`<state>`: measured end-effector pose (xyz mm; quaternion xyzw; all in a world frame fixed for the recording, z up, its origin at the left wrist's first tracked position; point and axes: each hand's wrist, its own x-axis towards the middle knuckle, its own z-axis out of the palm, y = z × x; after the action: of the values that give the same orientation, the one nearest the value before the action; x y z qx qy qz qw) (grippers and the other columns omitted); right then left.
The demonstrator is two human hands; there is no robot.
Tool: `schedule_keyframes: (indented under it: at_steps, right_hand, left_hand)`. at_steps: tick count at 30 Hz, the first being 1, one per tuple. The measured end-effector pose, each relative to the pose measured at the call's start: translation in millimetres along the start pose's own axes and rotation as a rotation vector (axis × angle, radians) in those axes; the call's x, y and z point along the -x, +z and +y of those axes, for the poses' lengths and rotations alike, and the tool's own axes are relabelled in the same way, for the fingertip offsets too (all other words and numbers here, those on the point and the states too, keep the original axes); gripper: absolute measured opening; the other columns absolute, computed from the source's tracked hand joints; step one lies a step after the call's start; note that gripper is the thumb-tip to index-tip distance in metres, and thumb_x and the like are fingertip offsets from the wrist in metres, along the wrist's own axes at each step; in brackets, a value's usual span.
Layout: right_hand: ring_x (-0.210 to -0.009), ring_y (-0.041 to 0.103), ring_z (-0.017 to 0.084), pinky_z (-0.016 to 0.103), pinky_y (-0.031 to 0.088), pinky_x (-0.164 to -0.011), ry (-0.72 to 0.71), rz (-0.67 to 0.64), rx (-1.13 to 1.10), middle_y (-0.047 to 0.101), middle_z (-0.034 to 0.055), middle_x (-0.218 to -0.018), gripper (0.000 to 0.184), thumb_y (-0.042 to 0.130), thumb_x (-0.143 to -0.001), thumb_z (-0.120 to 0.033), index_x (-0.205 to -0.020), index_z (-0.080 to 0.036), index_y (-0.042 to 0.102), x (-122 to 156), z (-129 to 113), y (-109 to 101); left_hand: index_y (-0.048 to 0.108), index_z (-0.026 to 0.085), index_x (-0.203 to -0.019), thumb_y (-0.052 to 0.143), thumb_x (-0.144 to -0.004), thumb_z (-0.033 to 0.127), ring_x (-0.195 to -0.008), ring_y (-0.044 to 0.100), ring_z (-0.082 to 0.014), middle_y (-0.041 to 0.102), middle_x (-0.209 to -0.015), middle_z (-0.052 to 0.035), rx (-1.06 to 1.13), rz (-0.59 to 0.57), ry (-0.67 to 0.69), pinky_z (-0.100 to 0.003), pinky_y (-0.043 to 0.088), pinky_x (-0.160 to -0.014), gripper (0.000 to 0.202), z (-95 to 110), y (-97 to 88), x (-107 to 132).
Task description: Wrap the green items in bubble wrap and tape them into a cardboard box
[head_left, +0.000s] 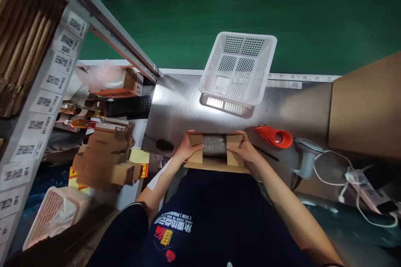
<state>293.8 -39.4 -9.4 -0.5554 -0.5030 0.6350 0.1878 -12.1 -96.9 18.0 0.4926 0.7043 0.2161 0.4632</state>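
Note:
A small brown cardboard box lies at the near edge of the steel table, its top flaps partly folded. Through the gap between the flaps shows a silvery bubble-wrapped item. My left hand presses on the left flap with fingers laid flat. My right hand presses the right flap the same way. Both hands touch the box and grip nothing else.
A white perforated plastic basket stands behind the box on the steel table. An orange tape dispenser and a grey scanner with cables lie at the right. A green conveyor belt runs beyond. Stacked cartons sit at the left.

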Motion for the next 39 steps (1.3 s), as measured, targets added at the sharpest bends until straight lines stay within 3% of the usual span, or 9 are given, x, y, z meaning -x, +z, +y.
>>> schedule_keyframes:
  at_steps: [3, 7, 9, 16, 22, 27, 30, 33, 39]
  right_hand:
    - [-0.132, 0.065, 0.036, 0.051, 0.055, -0.113, -0.014, 0.014, 0.116, 0.063, 0.0215, -0.145, 0.097, 0.082, -0.079, -0.052, -0.154, -0.021, 0.03, -4, 0, -2]
    - [-0.167, 0.021, 0.044, 0.056, 0.029, -0.133, -0.207, 0.212, 0.485, 0.012, 0.0385, -0.176, 0.131, 0.086, -0.079, -0.053, -0.168, -0.004, 0.004, 0, -17, -12]
    - [-0.169, 0.013, 0.044, 0.06, 0.018, -0.136, -0.324, 0.23, 0.668, 0.015, 0.037, -0.176, 0.122, 0.082, -0.085, -0.056, -0.168, 0.0, 0.013, 4, -28, -14]
    - [-0.143, 0.061, 0.031, 0.065, 0.027, -0.135, -0.463, -0.131, 0.931, 0.073, 0.0114, -0.143, 0.041, 0.048, -0.107, -0.037, -0.139, -0.026, 0.072, 28, -35, -25]
    - [-0.157, 0.048, 0.028, 0.068, 0.018, -0.135, -0.624, -0.458, 1.007, 0.054, 0.0154, -0.165, 0.07, 0.045, -0.088, -0.007, -0.157, -0.012, 0.058, 47, -51, -50]
    - [-0.161, 0.039, 0.038, 0.073, 0.009, -0.134, -0.521, -0.579, 0.977, 0.042, 0.0211, -0.171, 0.096, 0.073, -0.072, -0.022, -0.164, -0.012, 0.048, 55, -84, -56]
    - [-0.156, 0.048, 0.039, 0.072, 0.013, -0.134, -0.495, -0.452, 0.888, 0.053, 0.0217, -0.165, 0.094, 0.08, -0.082, -0.05, -0.163, -0.014, 0.05, 56, -79, -51]
    - [-0.147, 0.057, 0.036, 0.068, 0.018, -0.135, -0.46, -0.132, 0.787, 0.067, 0.0177, -0.15, 0.075, 0.073, -0.092, -0.057, -0.155, -0.019, 0.059, 43, -60, -41]
    - [-0.163, 0.036, 0.033, 0.056, 0.031, -0.133, -0.265, 0.201, 0.466, 0.037, 0.0219, -0.174, 0.09, 0.07, -0.093, -0.058, -0.166, -0.017, 0.038, 9, -15, -14]
  left_hand:
    - [0.041, 0.018, -0.155, 0.089, -0.078, 0.034, -0.139, 0.063, -0.0327, 0.058, -0.152, -0.0212, -0.008, 0.038, -0.046, -0.048, 0.052, -0.117, 0.093, -1, 3.2, -4]
    - [0.009, 0.012, -0.17, 0.098, -0.069, 0.045, -0.165, 0.028, -0.0457, 0.017, -0.177, -0.035, -0.287, 0.206, 0.087, -0.062, 0.031, -0.133, 0.138, 13, -8.3, -8]
    - [0.011, 0.008, -0.171, 0.097, -0.071, 0.052, -0.168, 0.014, -0.0478, 0.014, -0.177, -0.0368, -0.482, 0.236, 0.195, -0.069, 0.019, -0.134, 0.139, 26, -16.1, -9]
    - [0.061, 0.025, -0.154, 0.059, -0.106, 0.04, -0.161, 0.043, -0.0313, 0.057, -0.164, -0.0132, -0.775, -0.148, 0.432, -0.056, 0.03, -0.135, 0.051, 38, -32.7, 16]
    - [0.066, 0.025, -0.151, 0.055, -0.107, 0.046, -0.163, 0.038, -0.0334, 0.041, -0.175, -0.0131, -0.839, -0.39, 0.497, -0.058, 0.025, -0.135, 0.049, 57, -58.9, 22]
    - [0.066, 0.027, -0.152, 0.088, -0.066, 0.079, -0.168, 0.014, -0.0496, 0.018, -0.182, -0.0203, -0.87, -0.559, 0.438, -0.073, 0.008, -0.133, 0.103, 85, -75.9, 8]
    - [0.066, 0.027, -0.152, 0.094, -0.061, 0.075, -0.167, 0.018, -0.0498, 0.016, -0.182, -0.0206, -0.835, -0.538, 0.447, -0.073, 0.012, -0.132, 0.107, 80, -76.3, 7]
    - [0.074, 0.033, -0.141, 0.086, -0.084, 0.058, -0.166, 0.024, -0.0476, 0.019, -0.183, -0.0127, -0.745, -0.423, 0.391, -0.075, 0.016, -0.131, 0.064, 63, -69.3, 6]
    - [0.085, 0.026, -0.113, 0.077, -0.094, 0.031, -0.165, 0.033, -0.0346, 0.029, -0.181, -0.008, -0.42, 0.067, 0.205, -0.065, 0.026, -0.134, 0.022, 23, -25.7, 1]
